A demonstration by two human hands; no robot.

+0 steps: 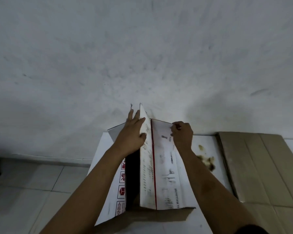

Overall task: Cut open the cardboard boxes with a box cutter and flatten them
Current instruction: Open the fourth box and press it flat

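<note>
White printed cardboard box with red line and red handling symbols [161, 166] stands partly collapsed on the floor [24, 191] against a grey-white wall [142, 48], on top of a flat white sheet [205, 149]; its long axis runs away from the person, near end open and dark inside. Left hand [134, 134] lies on the raised upper-left panel, fingers straight and spread, thumb hooked over the ridge edge, so the grip is wide and pressing rather than clasping. Right hand [182, 135] is at the far right corner of the right panel, fingers curled and pinching the top edge; a thin light sliver shows at the fingers, cannot tell if it is a blade or tape. No box cutter clearly visible. Both hands sit at the far end of the box, one on each side of the ridge, left on the ridge itself, right further out. Likely step: spreading or folding the panels to flatten, which looks to turn on pushing the ridge down along that long axis. Flattened brown cardboard [254, 166] lies on the right, just beside the white sheet; brown stain [208, 162] on the sheet between them
</note>
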